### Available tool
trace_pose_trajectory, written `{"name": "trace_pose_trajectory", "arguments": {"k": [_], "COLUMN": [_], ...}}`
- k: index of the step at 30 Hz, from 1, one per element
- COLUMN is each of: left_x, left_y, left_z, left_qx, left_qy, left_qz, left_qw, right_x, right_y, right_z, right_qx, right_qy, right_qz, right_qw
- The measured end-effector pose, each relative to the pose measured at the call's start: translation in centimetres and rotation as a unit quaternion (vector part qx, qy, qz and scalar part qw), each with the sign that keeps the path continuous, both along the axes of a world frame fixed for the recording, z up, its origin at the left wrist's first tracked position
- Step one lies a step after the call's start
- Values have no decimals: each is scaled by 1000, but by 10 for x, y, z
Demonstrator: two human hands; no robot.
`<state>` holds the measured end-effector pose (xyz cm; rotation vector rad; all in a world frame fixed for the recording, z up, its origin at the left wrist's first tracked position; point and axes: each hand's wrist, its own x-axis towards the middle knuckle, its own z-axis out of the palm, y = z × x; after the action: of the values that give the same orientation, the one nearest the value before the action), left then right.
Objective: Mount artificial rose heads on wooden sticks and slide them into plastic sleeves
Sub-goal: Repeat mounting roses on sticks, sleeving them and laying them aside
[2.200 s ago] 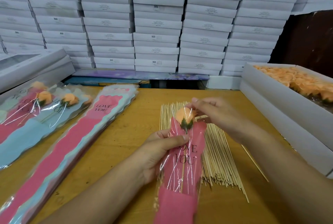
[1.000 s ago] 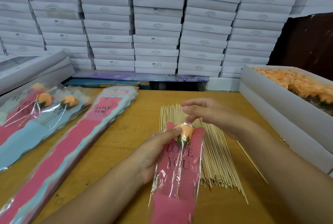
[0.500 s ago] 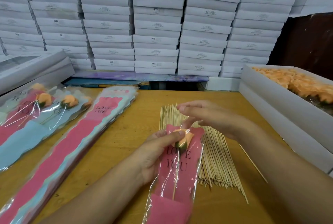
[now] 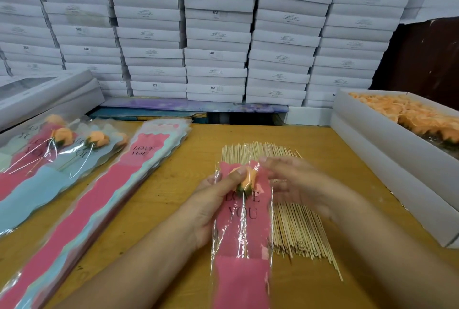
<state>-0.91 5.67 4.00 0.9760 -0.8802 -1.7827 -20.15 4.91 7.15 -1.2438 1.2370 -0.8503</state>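
Observation:
A pink plastic sleeve [image 4: 244, 239] printed "LOVE YOU" lies over the table in front of me, with an orange rose head [image 4: 250, 179] on a wooden stick inside it near the top. My left hand [image 4: 211, 204] grips the sleeve from its left side, the thumb pressing on the rose. My right hand [image 4: 295, 182] is blurred at the sleeve's top right edge, fingers spread and fairly straight; whether it pinches the plastic is unclear. A pile of wooden sticks [image 4: 295, 229] lies under and right of the sleeve.
A stack of unfilled pink and blue sleeves [image 4: 104, 197] lies to the left, with finished sleeved roses [image 4: 62, 149] beyond it. A white box of orange rose heads [image 4: 409, 120] stands at the right. White cartons [image 4: 216, 35] are stacked behind the table.
The rose on its stick has gone down into the sleeve, from sticking out at the top to sitting inside. My left thumb has moved up onto the rose; my right hand let go of it and shifted right.

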Motion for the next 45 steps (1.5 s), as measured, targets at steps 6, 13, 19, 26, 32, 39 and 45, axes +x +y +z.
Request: {"name": "trace_pose_trajectory", "arguments": {"k": [6,13,19,26,32,39,45], "left_x": [-1,-2,-1,-3,-5,-6,-7], "left_y": [2,4,11,13,16,18,19], "left_z": [1,3,3,-3,1,6,5], "left_qx": [-6,-25,-2,-15,-1,10,15], "left_qy": [-4,-1,-37,-59,-84,-88,-87], "left_qz": [-1,-30,-97,-159,-139,-118,-128], "left_qw": [1000,999,995,985,987,989,988], "right_x": [17,18,6,-3,-2,0,0], "right_y": [12,8,-1,-7,-6,-2,-3], "right_z": [-16,-20,-17,-20,-19,-21,-20], "right_qx": [50,16,-27,-23,-14,3,-8], "right_qy": [-42,-89,-104,-120,-144,-144,-140], "right_qz": [50,-22,-81,-111,-83,-69,-94], "right_qw": [997,996,991,986,986,987,986]}}
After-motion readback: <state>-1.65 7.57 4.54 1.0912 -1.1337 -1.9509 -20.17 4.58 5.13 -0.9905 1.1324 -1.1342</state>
